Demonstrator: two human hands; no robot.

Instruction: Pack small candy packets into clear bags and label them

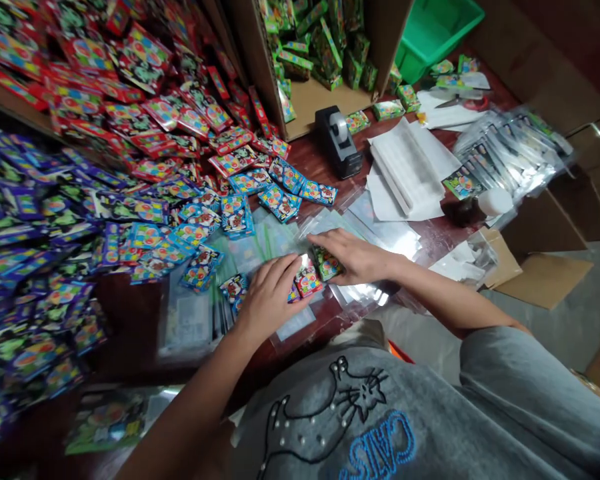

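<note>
A short row of small printed packets lies on clear plastic bags in front of me. My left hand (267, 297) is closed over the row, with its fingers and thumb around a mostly hidden purple packet (293, 293). Beside its fingertips sits a red packet (309, 277). My right hand (357, 257) has its fingers and thumb around a green packet (326, 264) touching the red one. A blue packet (235, 291) sticks out left of my left hand. The clear plastic bags (295, 325) spread beneath both hands.
Heaps of red packets (145, 57), purple packets (55, 220) and blue packets (237, 215) fill the left. Behind stand a cardboard box (347, 107) of green packets, a tape dispenser (337, 143) and a green bin (430, 40). To the right are white paper (413, 167) and a white-capped bottle (480, 205).
</note>
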